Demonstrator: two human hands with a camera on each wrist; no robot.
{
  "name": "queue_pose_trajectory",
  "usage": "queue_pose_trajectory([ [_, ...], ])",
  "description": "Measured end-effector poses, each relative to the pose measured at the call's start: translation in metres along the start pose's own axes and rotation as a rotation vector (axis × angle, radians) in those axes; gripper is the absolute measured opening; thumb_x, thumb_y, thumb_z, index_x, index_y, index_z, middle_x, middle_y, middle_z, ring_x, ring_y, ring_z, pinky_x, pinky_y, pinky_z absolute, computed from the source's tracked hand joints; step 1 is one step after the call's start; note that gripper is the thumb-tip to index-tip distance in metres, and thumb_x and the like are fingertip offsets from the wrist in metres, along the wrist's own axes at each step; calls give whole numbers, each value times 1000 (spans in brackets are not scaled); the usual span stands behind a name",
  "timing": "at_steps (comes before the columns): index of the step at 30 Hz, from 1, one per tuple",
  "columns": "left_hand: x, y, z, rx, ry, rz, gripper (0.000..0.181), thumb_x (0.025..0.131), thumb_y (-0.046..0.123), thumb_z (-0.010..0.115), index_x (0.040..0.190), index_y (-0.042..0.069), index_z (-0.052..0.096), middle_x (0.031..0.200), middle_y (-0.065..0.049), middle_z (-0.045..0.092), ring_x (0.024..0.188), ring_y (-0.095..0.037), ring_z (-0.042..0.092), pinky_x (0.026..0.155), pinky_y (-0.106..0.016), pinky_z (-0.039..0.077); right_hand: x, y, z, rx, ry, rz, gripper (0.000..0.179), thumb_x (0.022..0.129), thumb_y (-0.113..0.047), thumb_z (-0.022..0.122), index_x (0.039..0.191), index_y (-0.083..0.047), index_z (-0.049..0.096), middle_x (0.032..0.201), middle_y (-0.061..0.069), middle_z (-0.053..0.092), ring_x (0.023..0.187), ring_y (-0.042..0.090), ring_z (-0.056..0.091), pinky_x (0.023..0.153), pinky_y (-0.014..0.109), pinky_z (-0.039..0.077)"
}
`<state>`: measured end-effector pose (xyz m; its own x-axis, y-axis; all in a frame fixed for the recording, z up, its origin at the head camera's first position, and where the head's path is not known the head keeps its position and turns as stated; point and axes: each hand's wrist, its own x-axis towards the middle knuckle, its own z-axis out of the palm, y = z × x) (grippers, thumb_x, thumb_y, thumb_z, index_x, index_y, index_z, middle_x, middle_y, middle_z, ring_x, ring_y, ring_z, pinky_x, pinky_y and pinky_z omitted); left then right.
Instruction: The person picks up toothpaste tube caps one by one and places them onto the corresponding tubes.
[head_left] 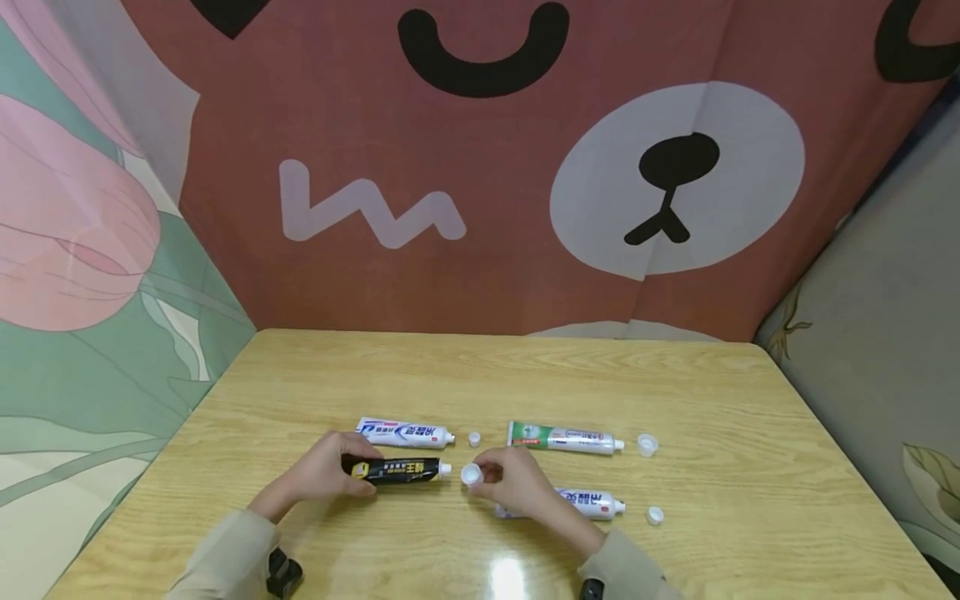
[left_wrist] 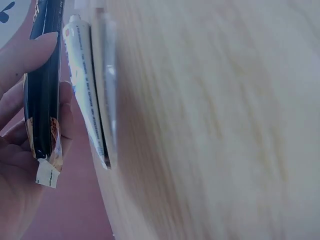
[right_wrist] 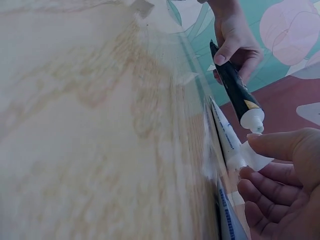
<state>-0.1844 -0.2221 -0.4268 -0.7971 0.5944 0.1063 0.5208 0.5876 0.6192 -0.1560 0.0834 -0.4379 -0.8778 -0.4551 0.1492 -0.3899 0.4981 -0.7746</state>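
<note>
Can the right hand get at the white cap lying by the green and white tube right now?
Probably not: the right hand is pinching another cap. Nothing covers the wanted cap, though, so the way looks otherwise free.

Wood-grain bench (head_left: 480, 375), glossy, light glare (head_left: 507, 577) toward front. Far edge: reddish-brown bear-print sheet (head_left: 495, 217), creased. Left edge: tulip-print wall covering (head_left: 75, 242). Right edge: grey plant-print panel (head_left: 855, 333).
</note>
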Motion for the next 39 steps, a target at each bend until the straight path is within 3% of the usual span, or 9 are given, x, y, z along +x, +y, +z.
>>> queue_pose_trajectory([
  [9,3,6,-1,-23,9,34,33,64,19,82,94,9,71,90,6,65,83,-10,57,75,-28,46,2,-2,3,3,18,-17,24,70,-9,76,91,-1,68,74,-3,61,65,4,53,61,18,46],
  [17,3,9,5,-36,10,56,32,64,18,82,93,10,71,90,6,65,84,-9,57,76,-28,45,1,-7,10,55,-16,-9,24,70,-12,76,92,-3,67,77,-3,62,70,7,56,66,20,47],
  [24,3,9,7,-33,28,81,33,63,15,82,93,8,71,89,6,65,83,-8,57,76,-29,45,-1,-5,12,85,43,-112,26,73,-11,74,93,3,65,74,-3,61,65,3,53,60,19,48],
  [33,4,10,7,-45,15,86,32,63,17,82,92,8,72,87,7,65,82,-7,56,75,-28,45,1,-5,14,101,42,-67,28,73,-7,73,99,2,65,80,1,61,69,7,54,63,19,48],
  [39,2,11,7,-60,39,85,32,64,18,83,92,8,72,88,6,65,83,-8,57,75,-27,45,-1,-8,13,200,72,-60,29,72,-6,73,98,4,65,77,3,62,67,7,55,62,21,49],
])
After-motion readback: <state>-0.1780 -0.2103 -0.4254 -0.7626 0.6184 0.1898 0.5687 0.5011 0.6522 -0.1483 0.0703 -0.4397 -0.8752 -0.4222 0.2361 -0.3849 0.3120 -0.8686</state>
